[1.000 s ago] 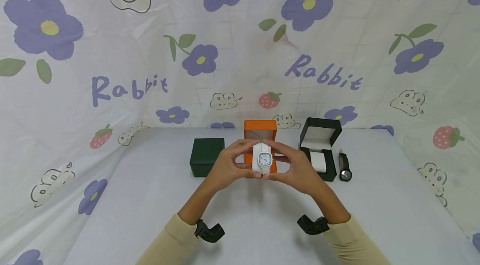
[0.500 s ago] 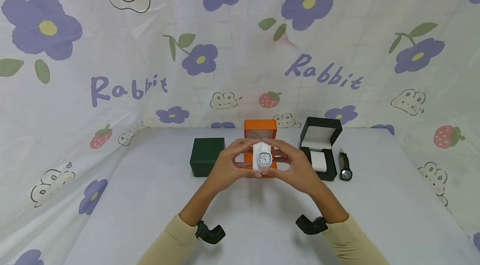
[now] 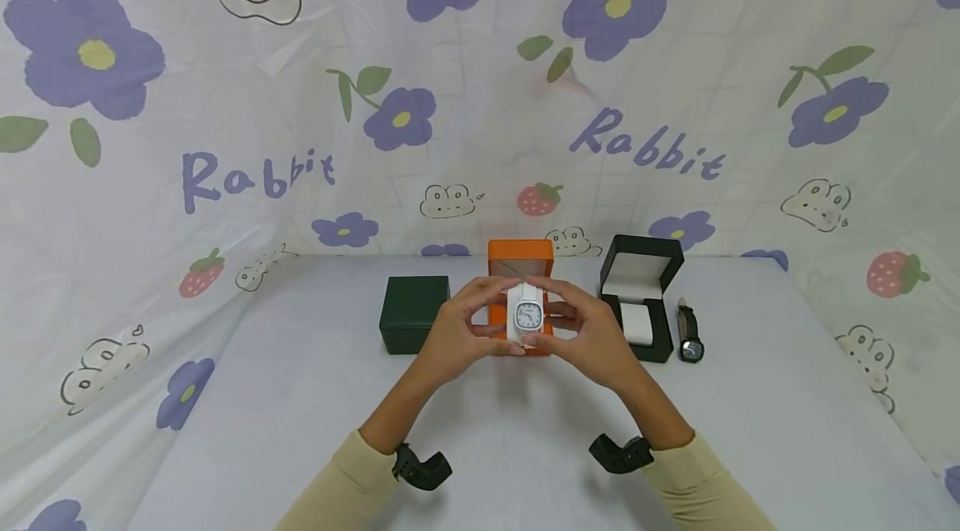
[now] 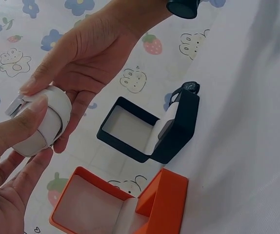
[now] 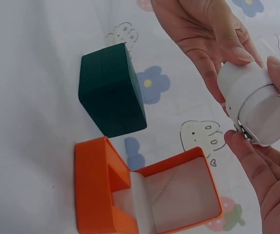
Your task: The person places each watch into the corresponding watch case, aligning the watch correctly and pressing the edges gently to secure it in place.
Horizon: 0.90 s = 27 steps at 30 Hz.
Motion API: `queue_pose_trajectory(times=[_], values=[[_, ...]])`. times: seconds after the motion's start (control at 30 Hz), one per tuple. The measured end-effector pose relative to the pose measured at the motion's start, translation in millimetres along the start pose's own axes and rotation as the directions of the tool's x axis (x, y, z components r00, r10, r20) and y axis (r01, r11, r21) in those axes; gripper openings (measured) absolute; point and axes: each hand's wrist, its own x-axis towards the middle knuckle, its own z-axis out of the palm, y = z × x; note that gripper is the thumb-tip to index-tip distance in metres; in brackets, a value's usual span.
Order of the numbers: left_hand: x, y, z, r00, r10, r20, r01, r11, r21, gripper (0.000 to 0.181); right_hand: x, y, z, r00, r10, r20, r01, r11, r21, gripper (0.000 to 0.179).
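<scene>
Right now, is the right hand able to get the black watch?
Probably not: the right hand helps the left hand hold the white watch, and the open black box stands on the straight way to the black watch. If freed, the hand could likely pass the box's near side.

Looks like a staged tabletop corner, screened by a flower-and-rabbit printed sheet (image 3: 487,147) around a pale table (image 3: 285,406).
</scene>
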Motion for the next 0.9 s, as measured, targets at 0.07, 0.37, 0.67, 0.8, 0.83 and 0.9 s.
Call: queue_pose_trajectory(times=[0.07,0.37,0.67,0.8,0.83,0.9], values=[[0.0,-0.3,-0.1,1.000,0.005,0.000,-0.005,1.000,0.002,0.075,-0.1,-0.3,0.8,1.000,0.008,-0.005,-0.008,1.000,0.025,0.072],[-0.1,-0.5,-0.8,1.000,0.007,0.000,-0.007,1.000,0.013,0.076,0.6,-4.5,4.3,0.999,0.042,-0.010,-0.041,0.996,0.076,0.073],[-0.2,-2.2,-1.1,1.000,0.016,0.017,-0.016,1.000,0.023,0.077,1.7,-3.6,2.9,0.997,0.072,0.017,-0.073,0.993,0.096,0.070],[0.1,-2.4,-0.5,0.999,0.025,0.022,-0.026,0.999,0.031,0.076,1.9,-3.1,2.8,0.996,0.082,0.023,-0.084,0.992,0.096,0.068],[0.0,-2.3,-0.4,0.999,0.025,0.022,-0.025,0.999,0.033,0.076,1.8,-3.0,2.7,0.996,0.083,0.025,-0.085,0.992,0.093,0.069],[-0.3,-2.5,-0.3,1.000,0.020,0.021,-0.021,0.999,0.032,0.076,1.8,-2.6,2.6,0.996,0.085,0.031,-0.087,0.993,0.079,0.070]])
